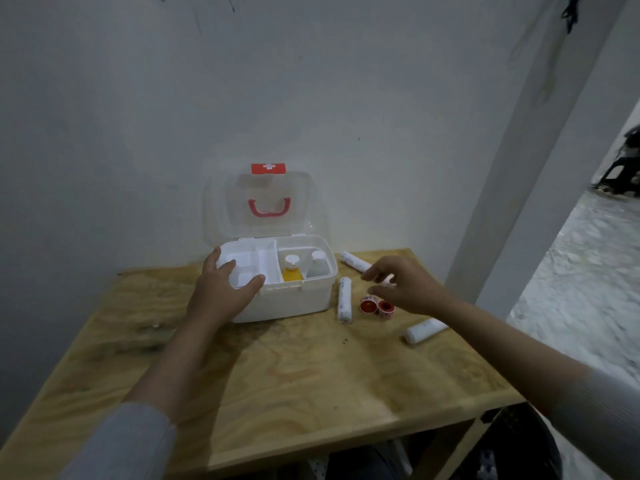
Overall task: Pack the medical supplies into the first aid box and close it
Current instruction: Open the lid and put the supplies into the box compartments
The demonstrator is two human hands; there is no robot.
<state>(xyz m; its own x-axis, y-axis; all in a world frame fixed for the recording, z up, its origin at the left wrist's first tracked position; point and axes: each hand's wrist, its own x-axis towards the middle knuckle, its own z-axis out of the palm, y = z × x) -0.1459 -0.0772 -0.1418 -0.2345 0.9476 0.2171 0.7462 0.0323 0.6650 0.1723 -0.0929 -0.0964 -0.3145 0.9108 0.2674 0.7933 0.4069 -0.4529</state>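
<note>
A white first aid box (298,299) stands open on the wooden table (294,368), its clear lid (266,202) with a red handle leaning back against the wall. Inside it are a white divider tray, a yellow bottle (292,271) and a white bottle (318,263). My left hand (225,289) grips the box's front left corner, thumb over the rim. My right hand (405,285) hovers with spread fingers, holding nothing, above two red tape rolls (376,305). Three white bandage rolls lie right of the box: one upright-lying (344,299), one at the back (355,262), one nearer (424,330).
The table stands against a white wall. A white pillar (526,202) rises at the right, with pale floor beyond it. The table's right edge is close to the nearest bandage roll. Dark objects sit under the table's front edge.
</note>
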